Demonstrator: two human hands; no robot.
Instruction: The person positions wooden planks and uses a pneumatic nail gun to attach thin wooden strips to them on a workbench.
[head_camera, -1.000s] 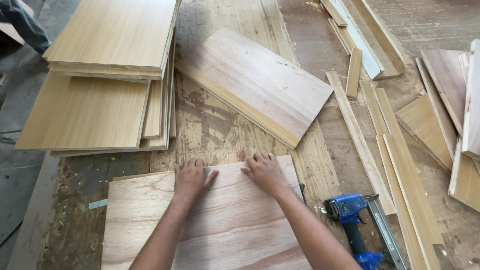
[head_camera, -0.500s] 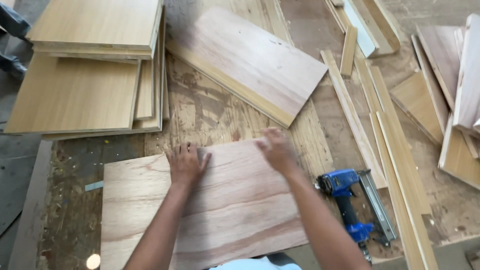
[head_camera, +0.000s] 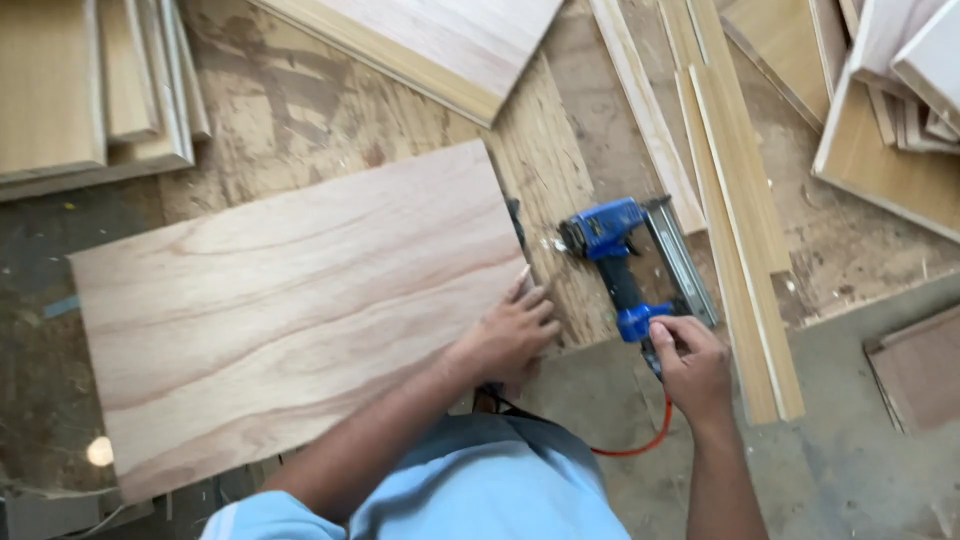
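Both hands left the top edge: our right hand (head_camera: 690, 368) now curls around the blue nailer (head_camera: 625, 262) at center right, left hand (head_camera: 512, 335) flat, fingers spread, on the plywood panel (head_camera: 290, 310) mid-frame; we'd keep pinning that edge

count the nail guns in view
1. A blue nail gun lies on the workbench right of the big wood panel; the right hand touches its handle. Others may be out of frame.

Left hand (head_camera: 512, 335) flat on the right edge of the plywood panel (head_camera: 300, 310), frame centre. Right hand (head_camera: 692, 368) grips the blue nailer (head_camera: 615, 262) handle, right of centre; orange hose (head_camera: 640, 440) below.
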